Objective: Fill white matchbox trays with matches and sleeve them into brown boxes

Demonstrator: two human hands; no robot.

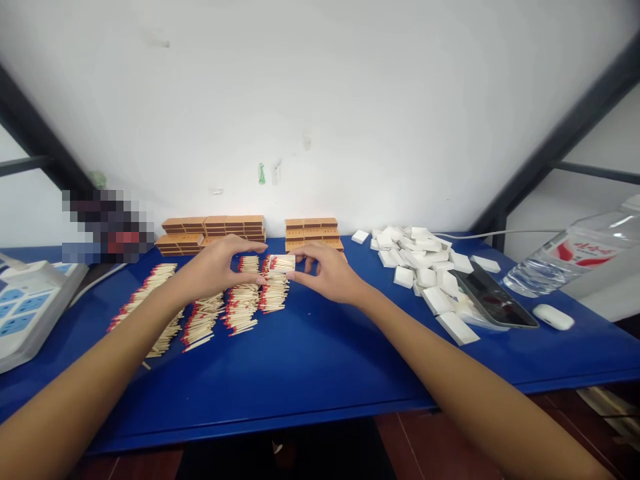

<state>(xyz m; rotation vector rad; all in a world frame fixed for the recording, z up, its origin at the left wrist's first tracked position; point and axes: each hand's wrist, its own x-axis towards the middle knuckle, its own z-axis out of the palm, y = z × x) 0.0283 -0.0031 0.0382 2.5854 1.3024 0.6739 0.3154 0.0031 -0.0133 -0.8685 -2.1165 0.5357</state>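
Between the thumb and fingers of my right hand (325, 270) is a small white matchbox tray (282, 263) with red-tipped matches in it, held above a row of matches (273, 300). My left hand (223, 270) is just left of the tray, its thumb and fingers spread apart with nothing between them. Under and beside it lie more rows of matches (243, 307), their red heads mostly toward the left. Another row (203, 320) is partly hidden by my left wrist, and a wider one (145, 293) lies under my left forearm.
Brown matchboxes stand in a left stack (215, 227) and a right stack (313, 230) along the wall. To the right are a pile of white trays (425, 257), a phone (495, 297), a white earbud case (553, 317) and a water bottle (575, 250). A power strip (30, 310) lies at left.
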